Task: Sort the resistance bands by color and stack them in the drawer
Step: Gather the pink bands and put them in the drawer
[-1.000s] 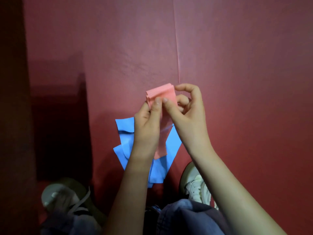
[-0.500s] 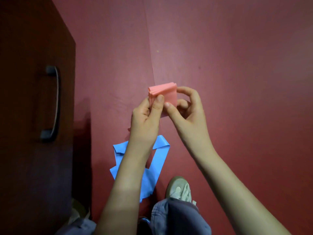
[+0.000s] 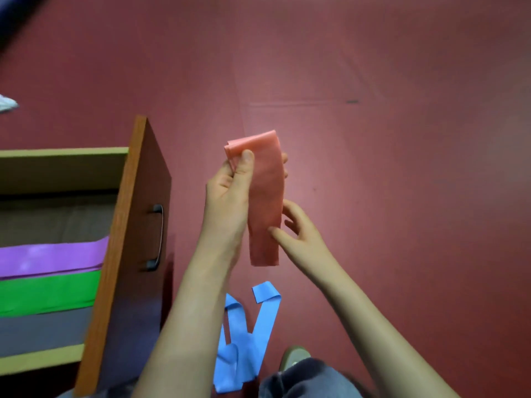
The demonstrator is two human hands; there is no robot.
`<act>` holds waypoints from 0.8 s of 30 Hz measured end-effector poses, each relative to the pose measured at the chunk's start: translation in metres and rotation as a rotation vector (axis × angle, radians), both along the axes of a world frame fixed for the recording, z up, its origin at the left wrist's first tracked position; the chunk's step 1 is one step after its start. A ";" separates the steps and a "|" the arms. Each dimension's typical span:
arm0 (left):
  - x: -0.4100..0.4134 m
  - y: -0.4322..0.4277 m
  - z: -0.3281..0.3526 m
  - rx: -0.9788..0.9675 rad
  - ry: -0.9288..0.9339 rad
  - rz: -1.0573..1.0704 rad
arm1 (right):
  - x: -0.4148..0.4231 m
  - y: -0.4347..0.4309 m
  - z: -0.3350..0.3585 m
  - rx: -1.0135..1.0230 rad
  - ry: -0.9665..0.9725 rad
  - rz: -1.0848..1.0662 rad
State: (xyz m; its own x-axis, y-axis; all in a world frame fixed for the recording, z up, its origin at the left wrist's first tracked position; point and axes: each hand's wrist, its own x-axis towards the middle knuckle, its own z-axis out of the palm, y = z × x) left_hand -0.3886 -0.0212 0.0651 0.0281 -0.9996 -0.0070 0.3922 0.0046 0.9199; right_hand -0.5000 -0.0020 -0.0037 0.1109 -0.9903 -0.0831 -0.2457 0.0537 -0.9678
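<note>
— Pink band hanging folded at centre frame, dangling well clear of the red floor.

— Being gripped how?

— Pinched at its upper end by the left hand, thumb pressing over the folded layers at twelve o'clock of the strip, fingers curling round behind.

— And the right hand?

— Sitting at four o'clock of the band, fingers spread loose, one fingertip touching the strip's right edge low down. Not clamping anything.

— Anything underneath?

— Blue band lying loose on the floor at six o'clock of the pink one, looping and twisting, running down beside a shoe and a grey trouser leg.

— Drawer?

— Wooden drawer standing pulled out at nine o'clock, dark handle facing the hands. Holding a purple band lying flat, a green band touching it on the near side, then a grey band nearest the wearer. Far part of the drawer looking dim, hard telling more.

— Pink one inside yet?

— Not yet, hanging outside at three o'clock of the drawer front.
</note>
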 end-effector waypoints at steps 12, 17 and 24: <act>0.014 0.029 0.075 -0.096 0.106 0.107 | -0.002 0.021 0.026 0.164 0.048 -0.006; 0.019 0.033 0.087 -0.123 0.150 0.134 | -0.011 0.029 0.022 0.244 0.029 0.018; 0.017 0.032 0.097 -0.133 0.192 0.157 | -0.020 0.040 0.023 0.282 -0.063 0.010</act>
State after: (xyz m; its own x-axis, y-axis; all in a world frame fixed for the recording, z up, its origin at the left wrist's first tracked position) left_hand -0.3712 0.0109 0.1618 0.1935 -0.9756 0.1039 0.5439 0.1948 0.8163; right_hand -0.5204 0.0381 0.0192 0.1344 -0.9278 -0.3480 -0.1876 0.3210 -0.9283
